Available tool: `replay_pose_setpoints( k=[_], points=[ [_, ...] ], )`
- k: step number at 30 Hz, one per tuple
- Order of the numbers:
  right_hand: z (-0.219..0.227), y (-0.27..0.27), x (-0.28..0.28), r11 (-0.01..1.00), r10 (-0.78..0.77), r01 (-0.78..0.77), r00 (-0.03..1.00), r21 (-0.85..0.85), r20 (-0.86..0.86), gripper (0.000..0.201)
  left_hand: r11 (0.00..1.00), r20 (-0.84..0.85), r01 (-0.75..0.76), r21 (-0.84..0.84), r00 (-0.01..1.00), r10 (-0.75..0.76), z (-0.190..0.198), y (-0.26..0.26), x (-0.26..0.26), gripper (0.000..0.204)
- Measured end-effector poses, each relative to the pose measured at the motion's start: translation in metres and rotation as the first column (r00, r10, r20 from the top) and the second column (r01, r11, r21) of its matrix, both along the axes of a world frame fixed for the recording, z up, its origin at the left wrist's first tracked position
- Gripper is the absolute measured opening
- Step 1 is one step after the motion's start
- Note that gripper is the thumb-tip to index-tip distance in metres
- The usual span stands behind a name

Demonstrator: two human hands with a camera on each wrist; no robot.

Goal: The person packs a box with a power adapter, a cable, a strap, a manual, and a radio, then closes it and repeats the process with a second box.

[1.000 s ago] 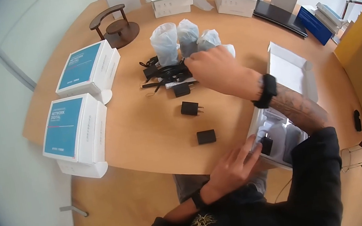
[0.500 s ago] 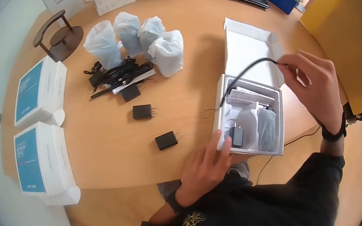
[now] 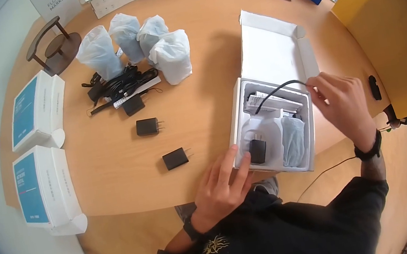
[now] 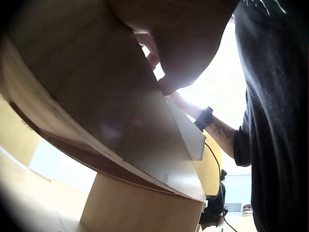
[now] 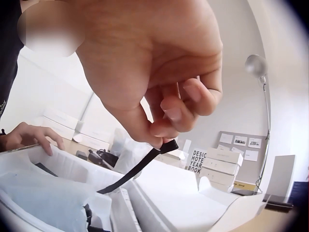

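Note:
In the head view my right hand (image 3: 339, 104) pinches the end of a black cable (image 3: 282, 84) between thumb and fingertips. The cable arcs down into the open white box (image 3: 238, 116), near its back left inside corner. In the right wrist view the pinched end looks flat and strap-like. My left hand (image 3: 222, 188) rests on the box's near left rim with fingers extended over it. Inside the box lie a black power adapter (image 3: 258, 150), an item in a pale translucent bag (image 3: 295, 141) and white paper-like pieces (image 3: 275, 102) at the back.
Two black adapters (image 3: 147, 126) (image 3: 175, 158) lie left of the box. Behind them are a pile of black cables (image 3: 129, 83) and several bagged items (image 3: 173, 56). White-and-blue boxes (image 3: 40, 181) line the left edge. A yellow panel (image 3: 385, 37) stands at right.
My right hand has moved from the cable pile to the box's right side, bringing a black cable, whose trailing end has since dropped into the box. My left hand stays at the box rim.

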State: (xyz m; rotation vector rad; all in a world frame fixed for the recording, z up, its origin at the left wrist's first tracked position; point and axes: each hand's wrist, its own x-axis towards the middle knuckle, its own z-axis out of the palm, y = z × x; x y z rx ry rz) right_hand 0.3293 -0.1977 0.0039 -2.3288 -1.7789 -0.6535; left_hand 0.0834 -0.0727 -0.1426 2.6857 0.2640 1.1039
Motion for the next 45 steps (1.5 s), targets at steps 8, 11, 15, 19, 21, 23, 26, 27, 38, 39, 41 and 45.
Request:
replay_pose_setpoints(
  k=[8,11,15,19,21,23,26,27,38,39,41,45],
  points=[
    [-0.029,0.009,0.008,0.945,0.096,-0.124,0.99,-0.301,-0.108,0.007,0.999,-0.021,0.023,-0.023,1.0,-0.023,-0.001,0.0,-0.002,0.04],
    [-0.029,0.009,0.013,0.916,0.094,-0.17,0.972,-0.363,-0.217,0.003,0.999,-0.011,0.027,-0.02,1.0,-0.027,-0.001,0.001,0.0,0.041],
    [-0.033,0.007,0.018,0.882,0.038,-0.189,0.942,-0.431,-0.335,0.006,0.999,0.007,0.026,-0.035,1.0,-0.025,-0.002,0.0,0.0,0.046],
    [-0.03,0.006,0.025,0.888,0.019,-0.207,0.909,-0.41,-0.416,0.006,0.999,0.007,0.023,-0.03,1.0,-0.022,-0.002,0.001,0.001,0.047],
    [-0.031,0.006,0.028,0.895,0.016,-0.217,0.89,-0.39,-0.456,0.007,0.999,0.008,0.02,-0.027,1.0,-0.02,-0.002,0.001,0.001,0.047],
    [-0.032,0.006,0.027,0.895,0.005,-0.203,0.895,-0.398,-0.446,0.008,0.999,0.009,0.025,-0.031,1.0,-0.025,-0.002,0.001,0.001,0.047],
    [-0.033,0.011,0.025,0.891,-0.029,-0.165,0.908,-0.422,-0.417,0.009,0.999,0.011,0.025,-0.028,1.0,-0.025,-0.002,0.001,0.001,0.046],
    [-0.033,0.011,0.025,0.888,-0.054,-0.138,0.916,-0.439,-0.397,0.01,0.999,0.01,0.028,-0.028,1.0,-0.027,-0.002,0.0,0.001,0.046],
    [-0.027,0.006,0.022,0.847,-0.152,-0.119,0.88,-0.519,-0.45,0.023,1.0,0.017,0.016,-0.015,1.0,-0.015,-0.003,0.001,0.002,0.047],
    [-0.026,0.005,0.021,0.836,-0.193,-0.098,0.868,-0.54,-0.457,0.025,1.0,0.017,0.015,-0.016,1.0,-0.015,-0.003,0.001,0.001,0.047],
    [-0.025,0.003,0.02,0.831,-0.199,-0.087,0.876,-0.549,-0.44,0.026,1.0,0.013,0.012,-0.018,1.0,-0.012,-0.003,0.0,0.001,0.047],
    [-0.021,0.001,0.02,0.826,-0.19,-0.071,0.899,-0.559,-0.394,0.026,1.0,0.018,0.006,-0.01,1.0,-0.005,-0.003,0.001,0.001,0.046]
  ],
)
